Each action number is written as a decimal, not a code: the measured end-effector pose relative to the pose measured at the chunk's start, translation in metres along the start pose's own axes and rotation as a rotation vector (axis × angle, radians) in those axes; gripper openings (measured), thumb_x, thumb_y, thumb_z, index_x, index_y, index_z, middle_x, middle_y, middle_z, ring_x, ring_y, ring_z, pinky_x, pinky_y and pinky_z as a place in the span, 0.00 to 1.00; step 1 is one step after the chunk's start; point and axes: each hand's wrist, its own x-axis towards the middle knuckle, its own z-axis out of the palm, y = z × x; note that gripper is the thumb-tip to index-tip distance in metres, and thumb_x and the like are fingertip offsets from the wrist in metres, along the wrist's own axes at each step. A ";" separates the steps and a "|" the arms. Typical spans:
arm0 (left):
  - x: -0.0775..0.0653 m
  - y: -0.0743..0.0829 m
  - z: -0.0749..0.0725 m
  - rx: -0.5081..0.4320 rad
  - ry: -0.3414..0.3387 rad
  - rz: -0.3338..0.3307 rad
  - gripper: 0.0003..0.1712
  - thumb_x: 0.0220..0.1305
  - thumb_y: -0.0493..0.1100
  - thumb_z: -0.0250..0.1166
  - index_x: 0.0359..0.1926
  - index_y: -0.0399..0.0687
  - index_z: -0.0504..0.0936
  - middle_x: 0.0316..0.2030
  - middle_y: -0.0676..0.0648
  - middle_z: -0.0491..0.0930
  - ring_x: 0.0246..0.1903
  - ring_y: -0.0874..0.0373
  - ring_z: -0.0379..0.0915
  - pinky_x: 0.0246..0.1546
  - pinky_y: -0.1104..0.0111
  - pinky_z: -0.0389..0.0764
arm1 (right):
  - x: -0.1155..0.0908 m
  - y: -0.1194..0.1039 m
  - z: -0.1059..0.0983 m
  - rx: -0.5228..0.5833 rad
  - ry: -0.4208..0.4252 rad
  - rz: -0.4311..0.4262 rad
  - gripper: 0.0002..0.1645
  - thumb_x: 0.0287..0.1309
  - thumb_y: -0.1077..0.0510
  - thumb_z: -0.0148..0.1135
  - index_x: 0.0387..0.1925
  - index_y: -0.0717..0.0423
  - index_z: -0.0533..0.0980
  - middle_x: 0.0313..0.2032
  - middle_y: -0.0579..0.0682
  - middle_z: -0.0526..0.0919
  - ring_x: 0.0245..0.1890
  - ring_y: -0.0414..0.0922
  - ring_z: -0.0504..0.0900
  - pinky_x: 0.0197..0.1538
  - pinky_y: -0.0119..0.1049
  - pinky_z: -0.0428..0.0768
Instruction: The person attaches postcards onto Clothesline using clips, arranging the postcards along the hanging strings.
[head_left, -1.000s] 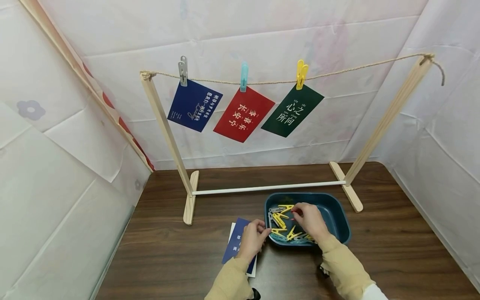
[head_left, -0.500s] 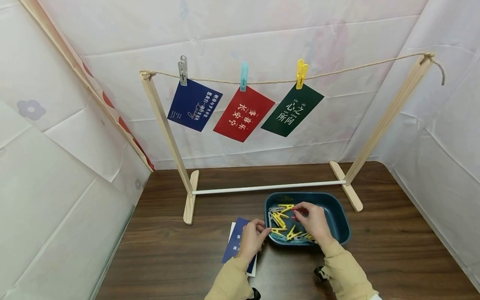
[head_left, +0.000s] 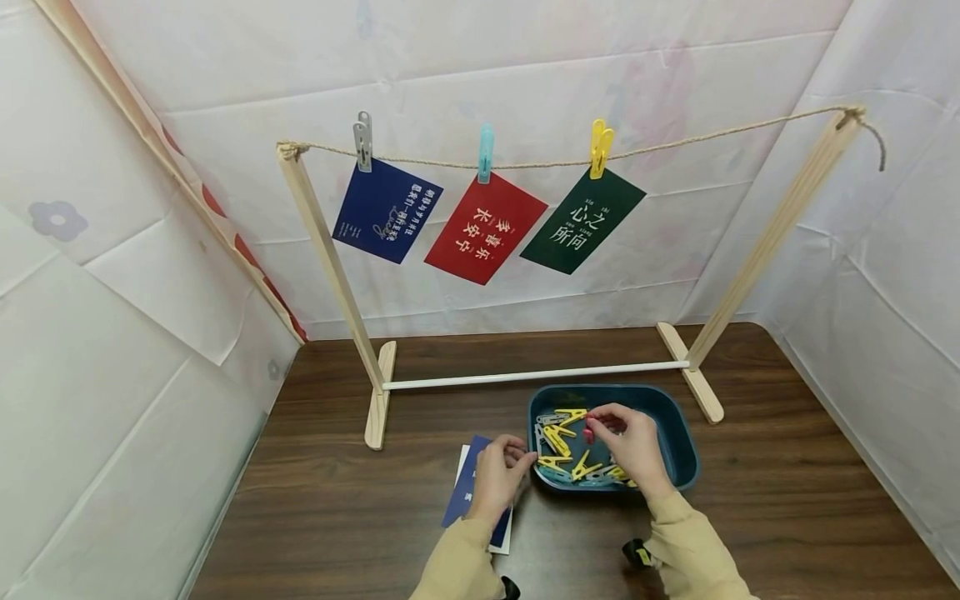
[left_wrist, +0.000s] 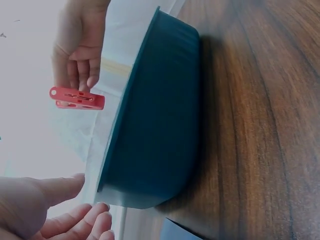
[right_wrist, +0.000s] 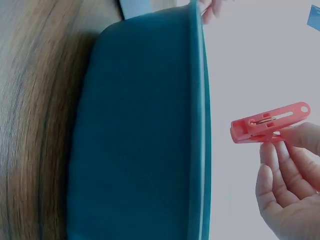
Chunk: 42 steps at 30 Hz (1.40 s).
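Note:
My right hand (head_left: 630,440) pinches a red clothespin (right_wrist: 270,122) between thumb and fingers, held over the dark teal basin (head_left: 678,425). In the left wrist view the same clothespin (left_wrist: 77,98) stands above the basin's rim. My left hand (head_left: 501,477) is by the basin's left side, fingers loosely bent and holding nothing, its fingertips right at the rim. Several yellow clothespins (head_left: 557,440) lie in the basin with grey and light blue ones. Partly under the left hand in the head view lies a small stack of cards, a blue card (head_left: 462,487) on top.
Behind the basin stands a wooden frame (head_left: 330,267) with a white bottom bar (head_left: 487,379). From its twine (head_left: 697,143) hang a blue card (head_left: 388,212), a red card (head_left: 486,229) and a green card (head_left: 583,221), each clipped by one clothespin. White sheeting (head_left: 525,50) surrounds the table.
My right hand has lifted slightly from among the clothespins, and the red clothespin now shows in its fingers. My left hand has stayed almost in place.

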 end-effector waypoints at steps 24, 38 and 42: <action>-0.012 0.027 0.007 -0.144 -0.025 0.132 0.11 0.55 0.44 0.64 0.35 0.41 0.78 0.27 0.51 0.78 0.27 0.63 0.72 0.25 0.75 0.72 | -0.010 -0.005 0.005 0.516 -0.004 0.276 0.19 0.49 0.53 0.64 0.37 0.66 0.77 0.35 0.54 0.80 0.33 0.40 0.79 0.38 0.28 0.76; -0.015 0.034 0.016 -0.200 -0.036 0.199 0.15 0.53 0.45 0.65 0.37 0.39 0.78 0.27 0.49 0.79 0.27 0.61 0.73 0.23 0.73 0.75 | -0.019 -0.014 0.013 0.714 -0.005 0.378 0.15 0.54 0.62 0.59 0.39 0.71 0.73 0.30 0.48 0.81 0.32 0.42 0.78 0.42 0.38 0.76; -0.015 0.033 0.019 -0.191 -0.026 0.193 0.13 0.52 0.43 0.65 0.37 0.39 0.78 0.26 0.47 0.79 0.26 0.60 0.73 0.21 0.72 0.74 | -0.020 -0.016 0.015 0.761 -0.011 0.395 0.09 0.54 0.64 0.58 0.37 0.66 0.75 0.30 0.49 0.81 0.33 0.42 0.78 0.42 0.34 0.75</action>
